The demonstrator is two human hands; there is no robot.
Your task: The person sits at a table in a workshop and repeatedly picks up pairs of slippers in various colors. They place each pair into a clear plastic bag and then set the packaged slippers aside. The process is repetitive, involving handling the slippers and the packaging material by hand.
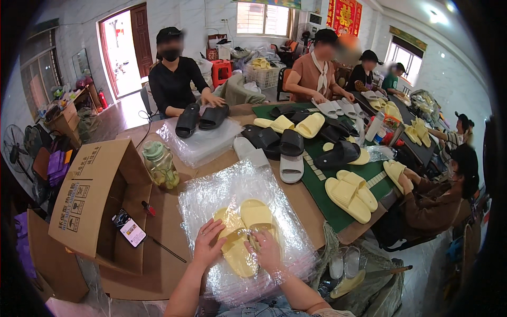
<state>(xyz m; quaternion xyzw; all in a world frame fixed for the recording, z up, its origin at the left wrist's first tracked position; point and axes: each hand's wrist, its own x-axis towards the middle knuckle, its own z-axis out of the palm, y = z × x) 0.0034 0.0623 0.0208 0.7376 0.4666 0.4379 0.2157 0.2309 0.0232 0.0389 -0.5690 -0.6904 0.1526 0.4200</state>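
Observation:
A pair of pale yellow slide slippers lies side by side on a thick stack of clear plastic bags (pixel 293 232) in front of me. My left hand (pixel 209 240) rests along the outer edge of the left slipper (pixel 240 258), its fingers stretched and apart. Over the lower part of the right slipper (pixel 256 212) is my right hand (pixel 266 251), with bent fingers closed on it and partly covering it. Shiny film glare makes it unclear whether the slippers lie on top of a bag or inside one.
An open cardboard box (pixel 105 195), a phone (pixel 129 228) and a glass jar (pixel 160 166) stand to the left. Black, grey and yellow slippers crowd the green mat (pixel 330 206) on the right. Across the table a person in black (pixel 177 84) touches black slippers (pixel 188 120); other people sit farther right.

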